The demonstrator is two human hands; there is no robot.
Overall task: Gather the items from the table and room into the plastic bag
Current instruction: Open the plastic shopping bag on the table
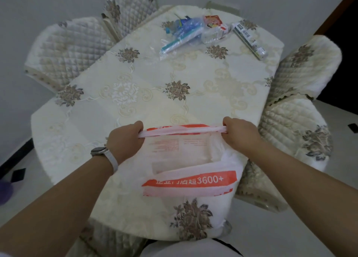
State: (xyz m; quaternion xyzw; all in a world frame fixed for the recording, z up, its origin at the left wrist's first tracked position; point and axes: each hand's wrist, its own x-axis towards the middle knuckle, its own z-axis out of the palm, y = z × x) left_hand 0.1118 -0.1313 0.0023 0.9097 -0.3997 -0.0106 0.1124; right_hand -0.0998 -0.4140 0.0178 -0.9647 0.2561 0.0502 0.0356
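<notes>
A white plastic bag (186, 159) with orange bands and the print "3600+" lies at the near side of the table, its mouth pulled wide. My left hand (126, 140) is closed on the left end of the bag's far rim, and my right hand (239, 134) is closed on the right end, stretching the rim taut between them. At the table's far side lie a long teal-and-white box in clear blue wrap (180, 36), a red-and-white packet with clear wrapping (214, 26), and a long white-and-green box (249, 38).
The table (155, 94) wears a cream floral embroidered cloth. Quilted covered chairs stand around it: two at far left (67, 49), two at right (302, 68), one at the near edge (110, 241). Grey floor shows on both sides.
</notes>
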